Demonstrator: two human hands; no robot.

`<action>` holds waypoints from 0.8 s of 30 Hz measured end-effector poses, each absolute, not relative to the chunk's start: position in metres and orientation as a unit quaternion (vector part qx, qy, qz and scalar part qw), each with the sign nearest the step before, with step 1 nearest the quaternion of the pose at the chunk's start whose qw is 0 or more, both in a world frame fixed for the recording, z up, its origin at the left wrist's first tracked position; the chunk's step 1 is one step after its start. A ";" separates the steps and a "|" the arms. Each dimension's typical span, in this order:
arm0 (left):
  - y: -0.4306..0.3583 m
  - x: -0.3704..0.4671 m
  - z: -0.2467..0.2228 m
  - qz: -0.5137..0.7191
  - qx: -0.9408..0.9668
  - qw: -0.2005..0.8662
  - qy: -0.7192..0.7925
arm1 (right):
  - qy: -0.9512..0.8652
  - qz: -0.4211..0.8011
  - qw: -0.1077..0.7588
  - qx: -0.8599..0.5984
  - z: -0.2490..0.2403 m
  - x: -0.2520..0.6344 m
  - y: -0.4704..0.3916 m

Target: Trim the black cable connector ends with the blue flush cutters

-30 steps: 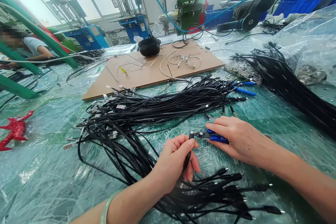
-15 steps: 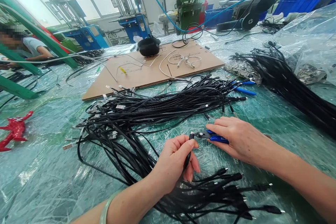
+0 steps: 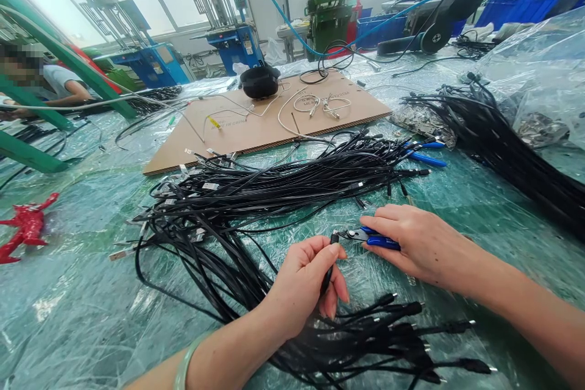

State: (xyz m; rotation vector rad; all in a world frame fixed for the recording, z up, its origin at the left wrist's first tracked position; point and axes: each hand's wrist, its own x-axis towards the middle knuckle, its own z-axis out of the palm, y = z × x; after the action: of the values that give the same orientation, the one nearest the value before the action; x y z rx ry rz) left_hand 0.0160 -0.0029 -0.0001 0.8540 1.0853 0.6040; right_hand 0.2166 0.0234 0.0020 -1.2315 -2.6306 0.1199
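Between thumb and fingers, my left hand (image 3: 315, 268) pinches a black cable (image 3: 334, 240) just below its plug, metal tip upward. My right hand (image 3: 406, 237) is wrapped round the blue handles of small cutting pliers (image 3: 382, 241). The pliers' jaws point left and meet the side of the plug; whether they bite on it I cannot make out. Beneath my left wrist a loose bundle of black cables (image 3: 365, 341) fans out with plugs to the right. Beyond both hands lies a thick bundle of black cables (image 3: 283, 180) with metal USB ends at the left.
Flattened cardboard (image 3: 269, 119) carries a black case (image 3: 259, 81) and white cables (image 3: 315, 103). Blue-handled pliers (image 3: 427, 158) lie at the far bundle's right end. More black cables (image 3: 512, 146) are at right. A red object (image 3: 28, 226) sits left. A co-worker (image 3: 64, 82) is far left.
Both hands keep nearly the same place and grip. The pliers and my right hand have shifted very slightly to the right.
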 end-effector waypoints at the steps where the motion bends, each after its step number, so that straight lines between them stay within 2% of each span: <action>1: -0.003 0.016 0.000 0.275 0.387 0.729 0.493 | -0.899 0.036 0.117 -0.420 0.002 0.216 0.023; 13: -0.004 0.016 -0.002 0.278 0.392 0.726 0.491 | -0.903 -0.005 0.124 -0.412 0.003 0.215 0.022; 24: -0.004 0.016 -0.002 0.272 0.393 0.726 0.495 | -0.902 0.040 0.103 -0.418 0.000 0.217 0.022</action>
State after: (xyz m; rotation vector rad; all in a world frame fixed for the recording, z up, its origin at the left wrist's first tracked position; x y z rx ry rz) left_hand 0.0161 -0.0043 -0.0025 0.8658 1.0927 0.6002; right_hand 0.2170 0.0221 0.0003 -1.2335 -2.6617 0.1178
